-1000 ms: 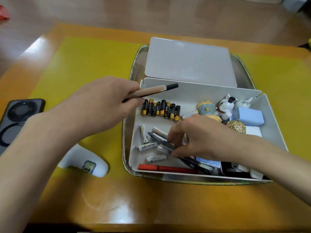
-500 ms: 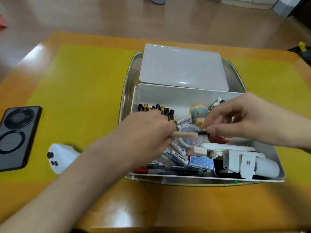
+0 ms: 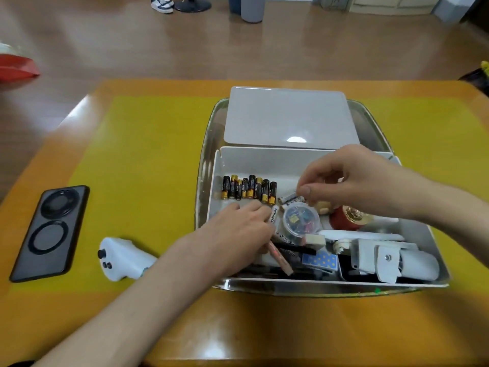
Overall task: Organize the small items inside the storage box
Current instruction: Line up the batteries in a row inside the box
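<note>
A white storage box (image 3: 264, 160) sits open inside a metal tray (image 3: 209, 144) on a yellow mat (image 3: 148, 154) that covers a wooden table (image 3: 238, 327), and its lid (image 3: 288, 115) lies flat in the tray just behind it. Both hands are down in the box. The left hand (image 3: 238, 231) reaches in from the near left, fingers curled around a tan pencil (image 3: 280, 259) whose visible end slants toward the near wall; its knuckles lie just beside a white battery (image 3: 273, 214). The right hand (image 3: 346, 178) comes in from the right and hovers above the middle of the box, thumb and forefinger pinched together on another white battery (image 3: 289, 198) (the rest of its fingers are bent loosely above). A row of black and gold batteries (image 3: 248, 189) stands lined up against the far left of the box floor. Near the centre lies a round clear case (image 3: 300, 220) of coloured clips, with a red and gold tin (image 3: 346, 217) to its right, a blue starred card (image 3: 320, 260) near the front wall, and a white strapped device (image 3: 383, 258) filling the near right corner. Outside the tray, on the mat, a white controller (image 3: 121, 256) lies near the left forearm, and a black phone (image 3: 51, 231) lies face down further left.
</note>
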`<action>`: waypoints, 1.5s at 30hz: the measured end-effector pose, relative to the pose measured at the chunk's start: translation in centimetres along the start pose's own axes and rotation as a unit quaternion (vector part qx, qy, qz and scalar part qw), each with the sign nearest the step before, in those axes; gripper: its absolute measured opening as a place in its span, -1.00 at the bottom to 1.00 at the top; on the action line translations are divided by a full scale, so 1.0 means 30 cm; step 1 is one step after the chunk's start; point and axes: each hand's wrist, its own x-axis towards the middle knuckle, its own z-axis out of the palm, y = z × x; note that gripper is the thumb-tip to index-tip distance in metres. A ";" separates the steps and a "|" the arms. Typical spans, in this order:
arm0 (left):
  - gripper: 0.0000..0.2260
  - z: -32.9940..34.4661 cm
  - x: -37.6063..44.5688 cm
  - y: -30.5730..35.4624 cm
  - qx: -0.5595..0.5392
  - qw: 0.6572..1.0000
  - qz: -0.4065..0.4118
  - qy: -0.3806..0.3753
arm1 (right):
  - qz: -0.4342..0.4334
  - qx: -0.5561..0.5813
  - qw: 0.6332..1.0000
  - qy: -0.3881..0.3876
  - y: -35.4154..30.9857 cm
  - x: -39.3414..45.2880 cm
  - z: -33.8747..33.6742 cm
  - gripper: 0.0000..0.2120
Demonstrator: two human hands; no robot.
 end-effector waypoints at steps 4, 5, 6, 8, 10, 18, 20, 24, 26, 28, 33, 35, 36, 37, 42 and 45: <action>-0.96 -0.144 -0.056 -0.043 -0.091 0.995 -0.047 0.022 | 0.005 0.059 0.996 0.069 0.018 -0.015 -0.043 -0.87; -0.92 -0.181 -0.074 -0.053 -0.117 0.990 -0.071 0.025 | 0.006 0.073 0.993 0.091 0.023 -0.017 -0.045 -0.86; -0.89 -0.213 -0.091 -0.065 -0.150 0.984 -0.093 0.030 | 0.007 0.080 0.991 0.108 0.027 -0.017 -0.040 -0.86; -0.86 -0.262 -0.120 -0.094 -0.243 0.960 -0.122 0.069 | 0.009 0.072 0.991 0.109 0.024 -0.016 -0.007 -0.89; -0.84 -0.295 -0.142 -0.131 -0.314 0.931 -0.132 0.133 | -0.001 0.011 0.998 0.064 -0.001 -0.014 0.049 -0.94; -0.80 -0.275 -0.174 -0.241 -0.246 0.905 -0.292 0.190 | -0.124 -0.226 0.960 -0.108 -0.116 0.110 0.349 -0.91; -0.79 -0.275 -0.182 -0.256 -0.239 0.896 -0.323 0.191 | -0.103 -0.239 0.954 -0.147 -0.128 0.137 0.382 -0.89; -0.79 -0.287 -0.191 -0.273 -0.229 0.893 -0.339 0.188 | -0.094 -0.281 0.941 -0.160 -0.128 0.167 0.416 -0.79; -0.78 -0.291 -0.187 -0.268 -0.218 0.899 -0.334 0.184 | -0.078 -0.290 0.939 -0.169 -0.131 0.178 0.425 -0.76; -0.78 -0.293 -0.180 -0.259 -0.213 0.903 -0.326 0.183 | -0.057 -0.283 0.941 -0.178 -0.136 0.178 0.424 -0.76; -0.79 -0.295 -0.162 -0.220 -0.209 0.920 -0.279 0.179 | 0.017 -0.062 0.990 -0.125 -0.121 0.112 0.296 -0.90; -0.80 -0.292 -0.154 -0.189 -0.196 0.934 -0.242 0.174 | 0.059 -0.008 0.995 -0.086 -0.097 0.075 0.207 -0.89; -0.79 -0.288 -0.148 -0.170 -0.182 0.943 -0.223 0.169 | 0.072 -0.005 0.995 -0.074 -0.079 0.055 0.167 -0.89; -0.78 -0.284 -0.140 -0.147 -0.167 0.951 -0.205 0.159 | 0.084 -0.001 0.994 -0.063 -0.060 0.036 0.133 -0.88; -0.78 -0.210 -0.058 -0.024 -0.100 0.988 -0.114 0.031 | 0.139 0.037 0.989 0.016 0.020 -0.041 -0.009 -0.89; -0.85 -0.128 -0.016 0.028 -0.094 0.990 -0.084 -0.065 | 0.148 0.059 0.986 0.046 0.040 -0.069 -0.058 -0.93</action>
